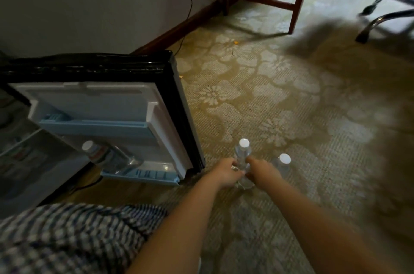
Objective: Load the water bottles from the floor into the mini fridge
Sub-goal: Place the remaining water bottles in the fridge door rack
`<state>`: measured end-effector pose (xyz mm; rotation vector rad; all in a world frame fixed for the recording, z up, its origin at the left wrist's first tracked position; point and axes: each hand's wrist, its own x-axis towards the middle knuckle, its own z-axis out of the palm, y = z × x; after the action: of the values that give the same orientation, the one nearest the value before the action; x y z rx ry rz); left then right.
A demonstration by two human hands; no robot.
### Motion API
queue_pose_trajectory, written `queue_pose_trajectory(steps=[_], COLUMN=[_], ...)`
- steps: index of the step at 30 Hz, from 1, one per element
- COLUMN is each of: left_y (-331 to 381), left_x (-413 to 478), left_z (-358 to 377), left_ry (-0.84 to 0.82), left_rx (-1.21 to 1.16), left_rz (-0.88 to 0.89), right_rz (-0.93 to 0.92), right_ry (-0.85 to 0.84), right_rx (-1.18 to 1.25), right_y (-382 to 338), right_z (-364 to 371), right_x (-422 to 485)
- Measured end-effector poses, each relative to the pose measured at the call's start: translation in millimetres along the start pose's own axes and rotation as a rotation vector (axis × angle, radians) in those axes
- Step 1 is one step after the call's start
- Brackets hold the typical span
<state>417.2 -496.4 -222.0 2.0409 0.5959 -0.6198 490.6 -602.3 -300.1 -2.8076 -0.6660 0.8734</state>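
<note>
A clear water bottle (243, 150) with a white cap stands upright on the carpet just right of the fridge door. My left hand (226, 173) grips its body from the left and my right hand (262, 171) grips it from the right. A second capped bottle (283, 162) stands on the floor just right of my right hand. The mini fridge door (116, 117) is swung open; a third bottle (107, 157) leans tilted in its lower blue door shelf. The fridge interior (24, 157) at the left edge is dim and blurred.
Patterned carpet (291, 105) spreads out to the right and ahead. A dark wooden table leg (298, 2) and crossbar stand at the back by the wall. A chair's metal base (380, 20) sits at the far right. A black cable (188, 9) hangs down the wall.
</note>
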Motion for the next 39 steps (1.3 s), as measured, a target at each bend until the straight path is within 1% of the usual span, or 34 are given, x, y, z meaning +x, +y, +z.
queue_pose_trajectory(steps=[5, 8, 12, 16, 19, 23, 25, 29, 31, 34, 39], left_y=[-9.1, -14.8, -23.4, -21.7, -10.6, -0.4, 1.1, -4.3, -11.8, -24.5, -51.1], left_x=[-6.1, -11.2, -26.2, -43.0, -59.2, -94.4, -114.2, -151.8, -171.1, -194.6, -219.5], left_z=[-3.5, -11.0, -15.5, -26.5, -45.1, -80.8, -104.5, -152.8, -175.1, -205.7, -254.1], left_ry=[-0.02, -0.01, 0.013, 0.114, 0.198, 0.312, 0.375, 0.451, 0.514, 0.61, 0.697], left_rx=[0.018, 0.022, -0.017, -0.114, -0.106, -0.223, -0.23, -0.172, -0.135, -0.127, -0.103], left_rz=[0.008, 0.028, 0.079, 0.166, 0.271, 0.412, 0.479, 0.505, 0.521, 0.538, 0.507], right_rz=[-0.045, -0.09, -0.203, -0.342, -0.44, -0.571, -0.621, -0.705, -0.736, -0.797, -0.864], right_ry=[0.006, 0.081, 0.142, 0.264, 0.356, 0.469, 0.514, 0.598, 0.62, 0.628, 0.615], right_rx=[-0.018, 0.026, 0.055, 0.044, 0.044, 0.05, 0.064, 0.076, 0.083, 0.106, 0.048], right_y=[-1.9, -7.3, -19.1, -47.2, -73.2, -113.9, -137.5, -182.8, -207.9, -248.3, -313.2], right_z=[-4.9, -26.4, -65.7, -112.1, -144.7, -176.2, -188.0, -204.3, -211.9, -222.2, -231.0], right_x=[-6.4, -24.7, -56.5, -94.4, -123.9, -155.3, -169.0, -185.9, -192.8, -202.0, -206.5])
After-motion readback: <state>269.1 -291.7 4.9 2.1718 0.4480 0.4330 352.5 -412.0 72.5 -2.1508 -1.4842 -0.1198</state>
